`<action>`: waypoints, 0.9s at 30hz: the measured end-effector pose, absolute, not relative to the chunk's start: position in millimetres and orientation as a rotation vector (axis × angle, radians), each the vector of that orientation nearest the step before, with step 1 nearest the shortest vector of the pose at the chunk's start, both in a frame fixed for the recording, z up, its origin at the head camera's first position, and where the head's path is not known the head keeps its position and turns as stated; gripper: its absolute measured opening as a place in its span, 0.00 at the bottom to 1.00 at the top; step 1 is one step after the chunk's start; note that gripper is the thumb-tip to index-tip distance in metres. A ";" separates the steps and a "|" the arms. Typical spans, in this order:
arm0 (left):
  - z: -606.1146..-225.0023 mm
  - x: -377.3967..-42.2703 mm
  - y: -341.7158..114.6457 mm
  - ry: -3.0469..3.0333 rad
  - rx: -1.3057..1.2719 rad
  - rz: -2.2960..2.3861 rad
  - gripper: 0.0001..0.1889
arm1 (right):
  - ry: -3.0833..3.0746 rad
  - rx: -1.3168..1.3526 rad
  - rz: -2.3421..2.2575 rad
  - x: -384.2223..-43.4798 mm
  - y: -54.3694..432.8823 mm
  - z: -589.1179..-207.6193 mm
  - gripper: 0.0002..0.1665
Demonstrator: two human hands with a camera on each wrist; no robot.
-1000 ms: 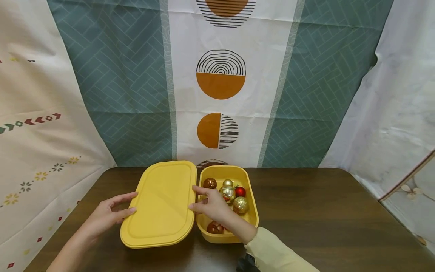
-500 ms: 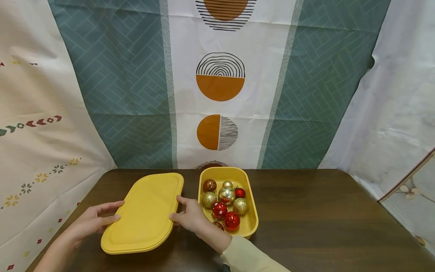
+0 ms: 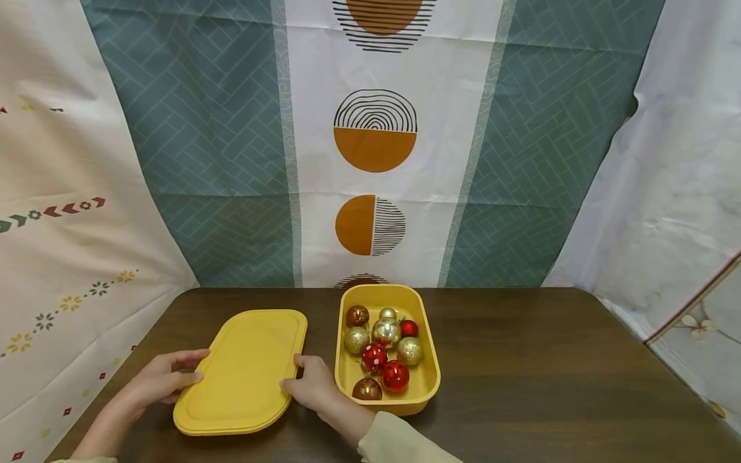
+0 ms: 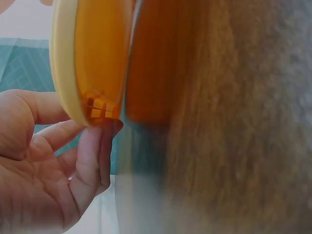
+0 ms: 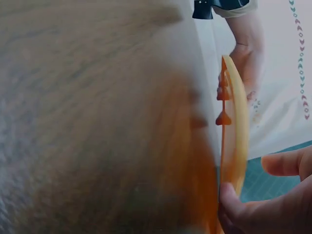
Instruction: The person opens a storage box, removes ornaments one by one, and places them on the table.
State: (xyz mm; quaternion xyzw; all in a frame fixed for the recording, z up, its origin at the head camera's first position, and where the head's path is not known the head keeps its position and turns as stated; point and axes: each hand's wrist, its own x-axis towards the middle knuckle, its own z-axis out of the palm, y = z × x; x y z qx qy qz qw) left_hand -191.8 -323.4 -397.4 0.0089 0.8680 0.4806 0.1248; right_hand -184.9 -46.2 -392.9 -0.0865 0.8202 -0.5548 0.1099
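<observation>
A yellow lid [image 3: 243, 373], rectangular with rounded corners, lies level at the left of the table, low over the wood. Its left edge is pinched by my left hand [image 3: 162, 379], with fingers tucked beneath the rim in the left wrist view. Along the opposite edge my right hand [image 3: 312, 386] grips it, thumb on top. Seen from the side, the lid's rim [image 5: 240, 126] stands just off the tabletop, its reflection below. To the right sits a yellow box [image 3: 399, 408], uncovered, holding several baubles: shiny red [image 3: 396, 376], gold [image 3: 386, 332] and brown [image 3: 367, 389].
The dark wooden table [image 3: 532, 366] extends to the right of the box. A green and white patterned curtain [image 3: 231, 128] hangs behind its back edge. Pale cloths [image 3: 75, 161] line the left and right sides.
Both hands have carried the lid left, away from the box, and lowered it toward the table. Baubles that the right arm covered now show.
</observation>
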 end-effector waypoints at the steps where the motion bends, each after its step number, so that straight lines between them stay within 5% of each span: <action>1: -397.9 -193.0 -321.9 2.547 0.004 1.391 0.31 | 2.393 -0.237 -1.632 -185.5 -46.6 -394.0 0.30; 27: -388.3 -201.3 -296.7 2.906 0.052 1.057 0.24 | 2.237 -0.364 -1.701 -180.5 -38.2 -387.2 0.27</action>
